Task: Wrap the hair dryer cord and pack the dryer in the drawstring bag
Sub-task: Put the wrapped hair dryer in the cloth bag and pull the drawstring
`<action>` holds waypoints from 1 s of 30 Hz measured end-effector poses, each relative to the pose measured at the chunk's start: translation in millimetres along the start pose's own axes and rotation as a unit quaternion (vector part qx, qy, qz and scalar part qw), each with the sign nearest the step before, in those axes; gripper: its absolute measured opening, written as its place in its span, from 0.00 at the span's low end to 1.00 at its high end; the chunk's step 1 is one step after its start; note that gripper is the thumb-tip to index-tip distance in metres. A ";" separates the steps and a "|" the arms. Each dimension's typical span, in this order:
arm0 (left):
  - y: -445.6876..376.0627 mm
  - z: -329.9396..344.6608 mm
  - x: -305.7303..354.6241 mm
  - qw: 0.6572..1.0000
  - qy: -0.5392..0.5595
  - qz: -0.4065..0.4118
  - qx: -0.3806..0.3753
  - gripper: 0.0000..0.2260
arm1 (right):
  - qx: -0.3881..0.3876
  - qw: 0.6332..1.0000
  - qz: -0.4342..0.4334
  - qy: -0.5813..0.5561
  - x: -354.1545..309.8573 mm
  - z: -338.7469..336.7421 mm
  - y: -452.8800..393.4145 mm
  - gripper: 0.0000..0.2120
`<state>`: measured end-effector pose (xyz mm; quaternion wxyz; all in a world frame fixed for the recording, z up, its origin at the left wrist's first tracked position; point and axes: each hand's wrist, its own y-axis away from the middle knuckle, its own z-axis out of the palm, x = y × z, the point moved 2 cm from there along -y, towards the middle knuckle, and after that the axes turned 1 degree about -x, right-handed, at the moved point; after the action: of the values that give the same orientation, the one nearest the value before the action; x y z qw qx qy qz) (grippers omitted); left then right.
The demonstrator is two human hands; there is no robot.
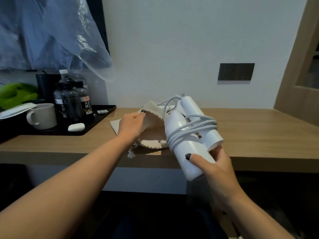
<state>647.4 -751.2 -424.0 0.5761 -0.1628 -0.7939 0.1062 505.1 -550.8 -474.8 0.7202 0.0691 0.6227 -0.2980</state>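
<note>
A white folded hair dryer (187, 145) has its pale cord (193, 129) wound several times around the barrel and handle. My right hand (217, 168) grips the dryer's near end and holds it tilted above the desk's front edge. Its far end reaches the mouth of a cream drawstring bag (152, 125) lying on the wooden desk (250, 135). My left hand (133, 125) pinches the bag's upper rim and holds the mouth apart. The drawstring's tasselled end (130, 154) hangs over the desk edge.
A black tray (101, 118) at the left holds a grey mug (43, 116), several dark bottles (72, 102) and a small white case (76, 127). A dark wall socket (236, 71) sits above the desk. Clear plastic over clothes (51, 31) hangs at the upper left.
</note>
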 end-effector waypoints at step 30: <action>14.9 -14.7 11.1 0.989 0.050 0.121 -0.073 0.04 | -0.063 0.721 -0.351 0.594 -18.8 8.1 -6.3 0.32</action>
<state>660.2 -733.5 -414.9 0.5843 -0.3043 -0.7444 0.1092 507.9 -553.3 -453.7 0.0489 -0.0376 0.9199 -0.3873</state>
